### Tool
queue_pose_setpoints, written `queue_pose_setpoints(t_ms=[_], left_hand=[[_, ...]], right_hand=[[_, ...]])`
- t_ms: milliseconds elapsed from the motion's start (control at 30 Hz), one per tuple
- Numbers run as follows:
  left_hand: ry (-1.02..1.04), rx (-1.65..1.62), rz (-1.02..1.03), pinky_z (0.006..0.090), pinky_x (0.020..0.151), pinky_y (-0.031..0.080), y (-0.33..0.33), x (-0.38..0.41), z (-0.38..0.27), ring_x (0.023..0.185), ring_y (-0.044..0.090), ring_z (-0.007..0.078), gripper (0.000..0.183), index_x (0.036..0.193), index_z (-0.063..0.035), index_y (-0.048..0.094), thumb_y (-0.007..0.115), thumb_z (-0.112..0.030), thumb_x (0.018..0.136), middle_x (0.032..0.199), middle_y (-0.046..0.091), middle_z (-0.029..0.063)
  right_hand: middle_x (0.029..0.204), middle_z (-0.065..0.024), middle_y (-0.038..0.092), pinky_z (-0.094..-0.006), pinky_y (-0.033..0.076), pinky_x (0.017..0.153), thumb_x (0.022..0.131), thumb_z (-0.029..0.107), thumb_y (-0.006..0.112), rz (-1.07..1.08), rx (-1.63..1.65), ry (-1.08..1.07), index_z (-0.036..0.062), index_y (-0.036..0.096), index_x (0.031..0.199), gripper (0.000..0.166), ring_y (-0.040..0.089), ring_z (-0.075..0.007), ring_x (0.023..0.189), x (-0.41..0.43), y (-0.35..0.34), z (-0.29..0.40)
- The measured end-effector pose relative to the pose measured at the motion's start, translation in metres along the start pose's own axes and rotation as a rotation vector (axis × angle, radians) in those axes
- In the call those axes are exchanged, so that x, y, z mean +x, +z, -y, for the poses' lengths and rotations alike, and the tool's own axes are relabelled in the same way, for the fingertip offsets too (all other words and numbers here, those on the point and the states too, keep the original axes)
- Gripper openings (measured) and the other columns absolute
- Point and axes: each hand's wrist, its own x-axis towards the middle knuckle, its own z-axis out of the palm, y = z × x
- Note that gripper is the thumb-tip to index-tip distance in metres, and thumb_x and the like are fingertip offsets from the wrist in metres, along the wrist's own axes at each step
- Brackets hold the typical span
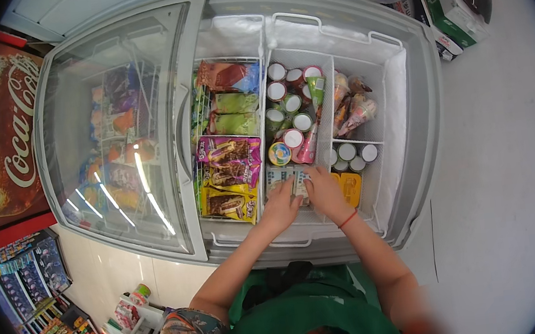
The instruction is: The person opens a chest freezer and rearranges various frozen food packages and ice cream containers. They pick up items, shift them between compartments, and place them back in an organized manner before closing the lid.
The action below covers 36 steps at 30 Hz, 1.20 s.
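Observation:
Both hands reach into an open chest freezer. My left hand [281, 205] rests on pale packages with blue print [277, 176] in the middle wire basket. Beside it, my right hand [323, 188] touches the right part of the same packages; whether either hand grips one is hard to see. Just above them lie a blue-and-yellow round tub [280, 153], ice cream cups with white lids [293, 139] and a pink wrapped cone [306, 153]. A yellow box [351, 189] is right of my right hand. Yellow-wrapped ice cream bars [229, 204] lie left of my left hand.
A sliding glass lid [120, 134] covers the freezer's left part. Wire dividers [358, 141] separate the baskets; wrapped cones [358, 112] lie at the right. Boxes [450, 7] stand on the floor at the upper right, and snack shelves [38, 287] at the lower left.

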Motion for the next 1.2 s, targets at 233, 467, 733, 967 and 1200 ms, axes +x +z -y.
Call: queue_pose_setpoints(t_ms=[233,467,733,967,1200], left_hand=[[-0.285,-0.404,0.055,0.0340,0.085,0.048,0.019,0.069,0.028,0.101,0.061,0.0276,0.048,0.135,-0.0022,0.039,0.056,-0.014,0.091,0.118,0.059,0.0170],[-0.231,-0.251,-0.281,0.0385,0.079,0.050,0.043,0.122,0.059,0.098,0.060,0.0302,0.052,0.134,-0.0050,0.039,0.057,-0.007,0.085,0.125,0.050,0.0169],[-0.083,0.352,0.031,0.0441,0.088,0.048,0.018,0.156,0.035,0.109,0.053,0.0411,0.063,0.133,-0.0125,0.041,0.058,0.004,0.074,0.132,0.041,0.0195],[0.049,0.506,0.019,0.0428,0.084,0.051,0.035,0.172,0.056,0.106,0.055,0.0393,0.068,0.131,-0.0102,0.042,0.064,0.005,0.068,0.126,0.045,0.0191],[0.047,0.439,0.004,0.0416,0.078,0.052,0.000,0.164,0.039,0.098,0.059,0.0370,0.064,0.127,-0.0044,0.044,0.066,0.001,0.068,0.118,0.046,0.0179]], right_hand=[[0.090,-0.0151,0.060,-0.0430,0.051,0.070,0.078,0.007,0.059,0.167,-0.334,-0.123,0.0076,0.064,0.090,0.013,0.063,-0.0332,0.079,0.071,0.040,-0.048],[0.082,-0.0101,0.065,-0.0348,0.053,0.064,0.078,0.011,0.058,0.337,-0.569,-0.329,0.0106,0.067,0.079,0.010,0.067,-0.0240,0.076,0.110,0.062,-0.074],[0.070,-0.0046,0.069,-0.0339,0.051,0.059,0.079,0.017,0.059,0.395,-0.686,-0.205,0.0153,0.069,0.071,0.013,0.067,-0.0213,0.066,0.110,0.090,-0.098],[0.069,-0.0042,0.068,-0.0334,0.052,0.059,0.078,0.017,0.059,0.473,-0.690,-0.241,0.0147,0.068,0.070,0.012,0.068,-0.0195,0.068,0.119,0.100,-0.112],[0.067,-0.0073,0.066,-0.0368,0.052,0.057,0.072,0.017,0.065,0.384,-0.451,-0.552,0.0084,0.064,0.078,0.010,0.066,-0.0250,0.065,0.119,0.052,-0.081]])
